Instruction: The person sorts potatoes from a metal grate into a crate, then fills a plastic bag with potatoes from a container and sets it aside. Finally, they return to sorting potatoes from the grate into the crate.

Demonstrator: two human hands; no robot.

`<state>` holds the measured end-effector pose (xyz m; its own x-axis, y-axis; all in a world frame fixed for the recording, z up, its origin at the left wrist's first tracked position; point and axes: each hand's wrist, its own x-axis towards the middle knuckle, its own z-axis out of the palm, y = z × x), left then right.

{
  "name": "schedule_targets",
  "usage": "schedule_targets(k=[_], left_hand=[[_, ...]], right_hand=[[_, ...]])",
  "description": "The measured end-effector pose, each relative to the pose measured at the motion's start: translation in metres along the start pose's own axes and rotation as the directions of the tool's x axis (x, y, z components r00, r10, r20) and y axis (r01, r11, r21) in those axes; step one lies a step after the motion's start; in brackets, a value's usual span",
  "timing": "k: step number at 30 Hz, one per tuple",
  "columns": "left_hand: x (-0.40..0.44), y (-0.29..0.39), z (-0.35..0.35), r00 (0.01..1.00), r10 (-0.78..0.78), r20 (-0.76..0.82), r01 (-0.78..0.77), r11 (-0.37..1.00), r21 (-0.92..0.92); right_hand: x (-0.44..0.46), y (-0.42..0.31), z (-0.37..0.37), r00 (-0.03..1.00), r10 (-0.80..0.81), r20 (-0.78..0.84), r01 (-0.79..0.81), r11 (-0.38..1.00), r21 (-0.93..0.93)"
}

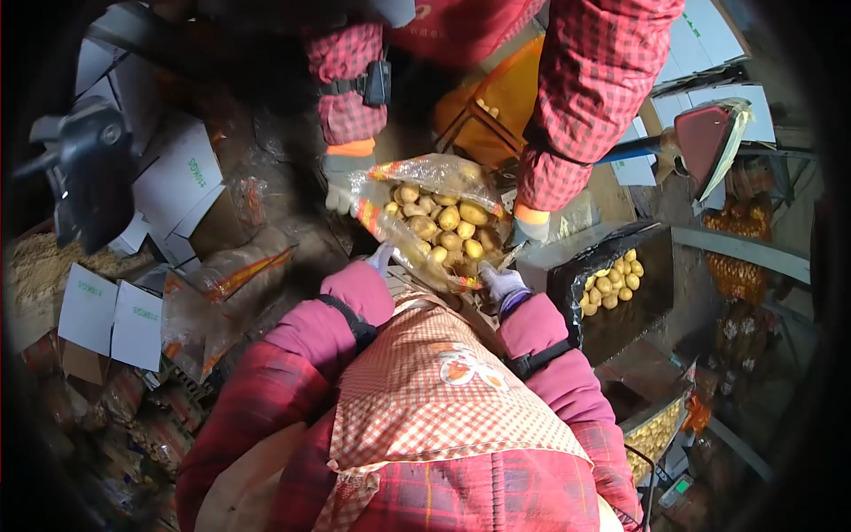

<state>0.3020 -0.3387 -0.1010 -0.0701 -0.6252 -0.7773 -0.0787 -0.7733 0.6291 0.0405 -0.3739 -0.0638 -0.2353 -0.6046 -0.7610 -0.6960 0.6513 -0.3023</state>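
Note:
A clear plastic bag (430,170) with a red and yellow printed rim lies spread open in front of me, with many potatoes (441,222) inside. My left hand (381,258), in a pale glove, grips the near left part of its rim. On the near right, my gloved right hand (503,282) holds the rim, with the fingers closed around the plastic. Opposite me, a co-worker in a red checked jacket has a gloved hand (340,190) on the bag's far left edge. The co-worker's other gloved hand (530,232) is at the far right edge.
To the right is a black-lined box (567,306) with potatoes (612,284). Behind the bag stands an orange container (505,93). White cartons (182,173) and loose plastic bags (235,288) lie at left. A metal bar (745,252) crosses the right side. More potatoes (654,439) sit lower right.

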Motion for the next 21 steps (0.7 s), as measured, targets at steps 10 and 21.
schedule_targets(k=[10, 21], left_hand=[[0.081, -0.022, 0.047, 0.9, -0.431, 0.055, 0.347, 0.638, -0.687], [0.081, -0.024, 0.054, 0.741, -0.341, -0.578, 0.311, 0.938, -0.155]], right_hand=[[0.036, 0.022, 0.014, 0.996, 0.072, 0.06, -0.081, 0.982, 0.172], [0.022, -0.032, -0.027, 0.979, 0.111, 0.173, -0.187, 0.833, 0.52]])
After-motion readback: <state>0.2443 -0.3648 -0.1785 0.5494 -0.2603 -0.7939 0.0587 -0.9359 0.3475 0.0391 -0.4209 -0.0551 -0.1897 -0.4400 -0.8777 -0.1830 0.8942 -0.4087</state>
